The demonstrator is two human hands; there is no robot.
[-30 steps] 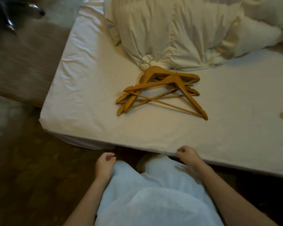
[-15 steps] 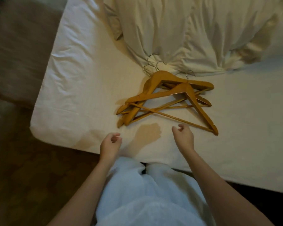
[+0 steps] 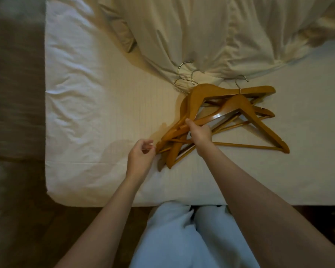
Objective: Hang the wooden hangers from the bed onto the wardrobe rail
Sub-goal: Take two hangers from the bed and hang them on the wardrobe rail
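Several glossy wooden hangers [image 3: 228, 105], right hand [image 3: 200, 135] gripping

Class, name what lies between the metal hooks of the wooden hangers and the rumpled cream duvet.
Nothing: in the head view the metal hooks rest directly against the rumpled cream duvet.

The single head-worn view looks steeply down from close above onto the bed [image 3: 108, 105] edge.

Honey-brown hangers [image 3: 230, 105] on a white, faintly striped sheet [image 3: 104, 113].
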